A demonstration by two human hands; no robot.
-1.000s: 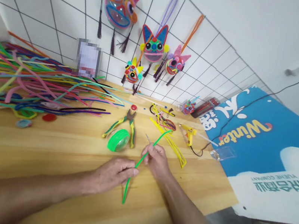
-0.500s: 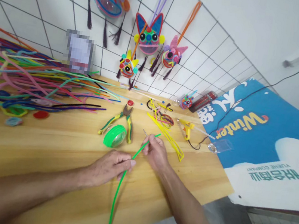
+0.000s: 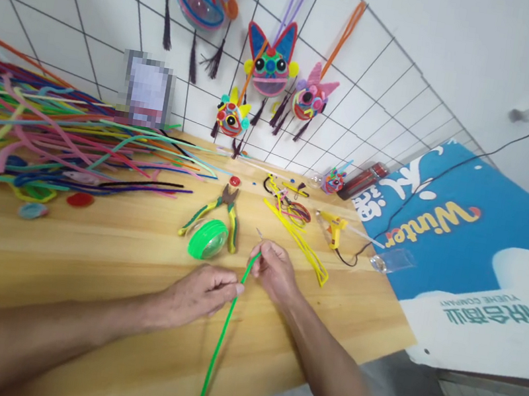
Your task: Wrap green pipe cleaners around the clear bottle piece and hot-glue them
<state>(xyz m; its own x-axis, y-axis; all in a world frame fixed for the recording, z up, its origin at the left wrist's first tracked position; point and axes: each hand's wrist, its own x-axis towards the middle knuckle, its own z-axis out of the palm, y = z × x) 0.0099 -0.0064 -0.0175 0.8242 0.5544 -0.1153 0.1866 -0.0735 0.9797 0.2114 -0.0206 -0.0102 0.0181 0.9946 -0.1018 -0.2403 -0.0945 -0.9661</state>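
A long green pipe cleaner (image 3: 220, 345) hangs down over the wooden table from between my hands. My left hand (image 3: 207, 289) pinches it a little below its top end. The fingers of my right hand (image 3: 271, 267) are closed on that top end, and a thin pointed metal tip sticks out above them. Just beyond my hands lies a clear ball with a green band (image 3: 207, 240), in front of pliers (image 3: 226, 204) with yellow-green handles, which are spread apart.
Many coloured pipe cleaners (image 3: 67, 140) are heaped at the left. Bent yellow strips (image 3: 300, 242) and a yellow glue gun (image 3: 333, 228) with a cord lie at the right. Decorated animal heads (image 3: 268, 71) hang on the tiled wall. A blue and white board (image 3: 476, 258) adjoins the table.
The green pipe cleaner's top end no longer sticks out past my right fingers, and its lower end now reaches the bottom of the view. The view has shifted slightly.
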